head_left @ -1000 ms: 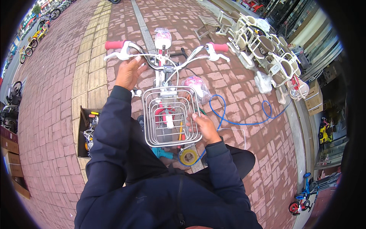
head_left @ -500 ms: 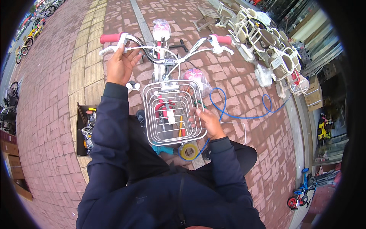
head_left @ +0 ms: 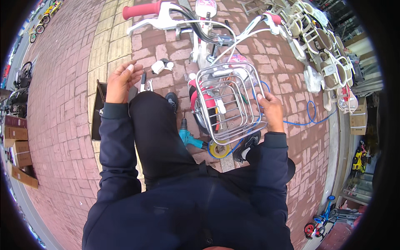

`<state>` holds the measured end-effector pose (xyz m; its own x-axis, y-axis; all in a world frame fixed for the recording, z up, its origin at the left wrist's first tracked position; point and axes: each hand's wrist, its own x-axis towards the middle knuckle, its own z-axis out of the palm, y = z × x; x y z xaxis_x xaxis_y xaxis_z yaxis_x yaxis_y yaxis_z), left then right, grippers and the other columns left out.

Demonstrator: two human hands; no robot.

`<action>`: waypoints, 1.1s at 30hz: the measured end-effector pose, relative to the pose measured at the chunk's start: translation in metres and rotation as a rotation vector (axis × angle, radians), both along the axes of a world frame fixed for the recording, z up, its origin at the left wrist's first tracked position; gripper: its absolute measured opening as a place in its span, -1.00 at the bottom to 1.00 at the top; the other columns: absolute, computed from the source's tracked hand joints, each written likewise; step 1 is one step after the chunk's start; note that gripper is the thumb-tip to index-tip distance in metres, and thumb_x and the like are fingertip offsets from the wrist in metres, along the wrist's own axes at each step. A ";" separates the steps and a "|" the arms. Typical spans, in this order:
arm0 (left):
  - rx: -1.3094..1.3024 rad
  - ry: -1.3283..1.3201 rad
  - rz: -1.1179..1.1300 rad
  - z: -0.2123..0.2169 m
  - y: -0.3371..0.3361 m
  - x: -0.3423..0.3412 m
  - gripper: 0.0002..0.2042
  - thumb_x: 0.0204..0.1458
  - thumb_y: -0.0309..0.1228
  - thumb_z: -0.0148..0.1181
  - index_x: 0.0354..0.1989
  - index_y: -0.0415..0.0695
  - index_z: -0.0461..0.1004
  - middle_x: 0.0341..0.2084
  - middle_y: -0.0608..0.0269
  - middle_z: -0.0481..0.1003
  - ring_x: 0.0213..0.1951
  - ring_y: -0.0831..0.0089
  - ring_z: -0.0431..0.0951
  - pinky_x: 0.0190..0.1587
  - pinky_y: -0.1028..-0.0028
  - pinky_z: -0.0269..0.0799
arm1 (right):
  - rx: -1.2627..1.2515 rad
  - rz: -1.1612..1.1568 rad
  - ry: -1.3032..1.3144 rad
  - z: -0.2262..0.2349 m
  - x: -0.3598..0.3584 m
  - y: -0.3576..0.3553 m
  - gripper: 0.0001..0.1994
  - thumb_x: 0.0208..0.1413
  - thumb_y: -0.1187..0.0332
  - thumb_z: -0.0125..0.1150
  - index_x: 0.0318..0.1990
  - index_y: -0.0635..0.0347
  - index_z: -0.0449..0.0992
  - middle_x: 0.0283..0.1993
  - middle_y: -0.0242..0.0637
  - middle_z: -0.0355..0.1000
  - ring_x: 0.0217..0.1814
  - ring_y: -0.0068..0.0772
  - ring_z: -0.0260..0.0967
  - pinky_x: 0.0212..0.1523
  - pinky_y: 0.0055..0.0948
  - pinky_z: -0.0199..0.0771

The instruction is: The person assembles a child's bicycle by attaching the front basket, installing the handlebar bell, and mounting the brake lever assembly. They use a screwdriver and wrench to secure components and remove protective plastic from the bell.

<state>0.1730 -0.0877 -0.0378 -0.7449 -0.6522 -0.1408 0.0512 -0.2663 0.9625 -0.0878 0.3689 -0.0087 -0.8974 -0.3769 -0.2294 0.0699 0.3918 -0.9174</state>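
Observation:
A silver wire basket [head_left: 233, 139] sits at the front of a child's bicycle, below its chrome handlebar [head_left: 200, 31]. My right hand [head_left: 271, 110] holds the basket's right side, thumb on the wire rim and fingers partly hidden behind it. The handlebar carries a red grip [head_left: 143, 9] and a white brake lever [head_left: 166, 16], both at the upper left. My left hand [head_left: 122, 81] is in the air above the toolbox, away from the bicycle. Its fingers are loosely bent, with nothing visible in them. Behind the basket's wires, a red fender [head_left: 193, 98] shows.
A dark toolbox [head_left: 95, 125] stands left of my knee, near a wrench [head_left: 150, 84] and small white parts [head_left: 158, 66]. Between my feet lie a teal power drill [head_left: 188, 137] and yellow tape roll [head_left: 218, 149]. A blue hose [head_left: 310, 122] and stacked child seats [head_left: 329, 71] are right.
My left hand has left the area by the brake lever, moving down and left. In the view, the handlebar appears higher and larger; the basket has shifted right and tilted, my right hand still on it.

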 end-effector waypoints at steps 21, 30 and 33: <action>-0.388 -1.184 -0.067 -0.416 0.093 0.151 -0.66 0.15 -0.19 0.28 -0.01 -0.10 0.74 -0.09 -0.08 0.69 0.05 -0.01 0.67 0.16 0.16 0.53 | 0.216 -0.020 0.039 -0.032 -0.060 0.010 -0.62 0.37 0.18 0.32 0.13 0.32 0.61 -0.03 -0.24 0.62 -0.09 -0.44 0.61 -0.19 -0.50 0.60; -0.353 -1.106 -0.248 -0.509 0.007 0.071 -0.43 0.07 -0.13 0.38 0.21 -0.23 0.60 0.19 -0.22 0.55 0.28 -0.08 0.51 0.37 0.15 0.39 | 0.233 -0.014 0.016 -0.015 -0.045 -0.007 -0.60 0.31 0.23 0.32 0.13 0.39 0.61 -0.11 -0.30 0.62 -0.11 -0.48 0.60 -0.13 -0.52 0.52; -0.432 -1.060 -0.459 -0.532 -0.018 0.064 -0.40 0.12 -0.05 0.33 0.20 -0.26 0.59 0.11 -0.18 0.61 0.19 -0.05 0.58 0.27 0.19 0.46 | -0.162 0.015 -0.110 -0.034 -0.053 0.019 -0.46 0.35 0.08 0.31 0.21 0.44 0.54 0.05 -0.07 0.62 0.01 -0.24 0.64 0.03 -0.34 0.66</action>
